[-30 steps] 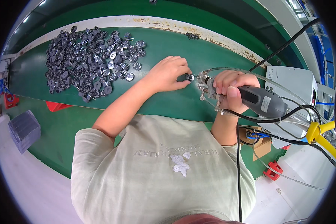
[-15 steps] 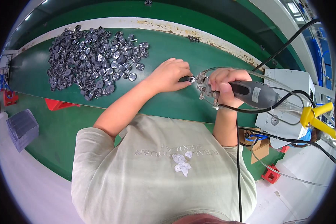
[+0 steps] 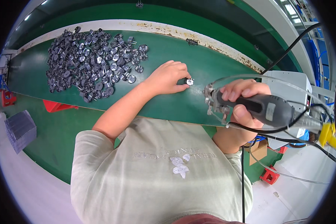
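While the two hands sit close together at mid-frame, these lines tell how things stand against the pictures half a second and a second back.

Left hand: the left hand (image 3: 168, 77) pinches one small grey metal part (image 3: 189, 81) at its fingertips, pressing it onto the green desk (image 3: 220, 61); it has kept that grasp throughout.

Small part: right of centre in the frame, between the two hands.

Right hand: the right hand (image 3: 239, 102) is clenched around a grey corded power tool (image 3: 257, 107), lying level, with its metal head (image 3: 212, 100) pointing left.

Change: a second ago the tool's head nearly touched the pinched part; now a clear gap of bare belt shows between them, so the tool has drawn back to the right.

Meaning: judging by that gap, the pass on this piece looks finished or paused.

Pile: a heap of like grey parts (image 3: 91, 58) lies at upper left, apparently undisturbed.

Cables: black and clear leads (image 3: 287, 128) trail right from the tool.
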Demonstrator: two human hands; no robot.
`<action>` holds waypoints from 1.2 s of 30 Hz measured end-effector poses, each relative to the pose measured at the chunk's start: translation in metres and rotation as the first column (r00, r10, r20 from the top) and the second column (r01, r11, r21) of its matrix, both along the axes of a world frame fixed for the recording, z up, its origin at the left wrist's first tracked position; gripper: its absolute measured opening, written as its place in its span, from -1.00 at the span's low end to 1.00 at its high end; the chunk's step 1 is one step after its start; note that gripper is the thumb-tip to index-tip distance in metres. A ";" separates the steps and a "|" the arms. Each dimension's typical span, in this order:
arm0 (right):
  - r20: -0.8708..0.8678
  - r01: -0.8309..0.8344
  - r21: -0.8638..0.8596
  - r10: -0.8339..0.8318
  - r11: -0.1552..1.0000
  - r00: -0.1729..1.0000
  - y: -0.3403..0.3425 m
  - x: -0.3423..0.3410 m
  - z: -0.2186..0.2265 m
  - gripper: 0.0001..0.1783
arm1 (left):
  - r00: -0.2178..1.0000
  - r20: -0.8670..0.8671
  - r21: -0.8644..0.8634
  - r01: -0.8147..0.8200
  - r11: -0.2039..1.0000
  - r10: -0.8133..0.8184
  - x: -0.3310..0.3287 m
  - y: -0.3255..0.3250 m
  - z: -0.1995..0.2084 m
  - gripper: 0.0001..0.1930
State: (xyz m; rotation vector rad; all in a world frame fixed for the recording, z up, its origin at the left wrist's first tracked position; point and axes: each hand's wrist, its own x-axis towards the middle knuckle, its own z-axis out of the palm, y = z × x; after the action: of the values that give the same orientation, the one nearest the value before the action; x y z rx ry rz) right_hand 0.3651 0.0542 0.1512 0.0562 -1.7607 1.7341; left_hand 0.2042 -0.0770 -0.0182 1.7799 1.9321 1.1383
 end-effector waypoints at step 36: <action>-0.178 -0.073 -0.139 0.048 0.988 0.983 0.003 -0.014 -0.051 -0.62 | 1.000 -0.012 0.012 0.018 1.000 -0.018 -0.002 0.000 -0.001 -0.72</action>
State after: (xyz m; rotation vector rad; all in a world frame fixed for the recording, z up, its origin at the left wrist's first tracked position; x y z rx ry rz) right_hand 0.3511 0.0573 0.0997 0.1946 -1.5177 1.8374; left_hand 0.2027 -0.0770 -0.0195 1.8108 1.9155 1.1389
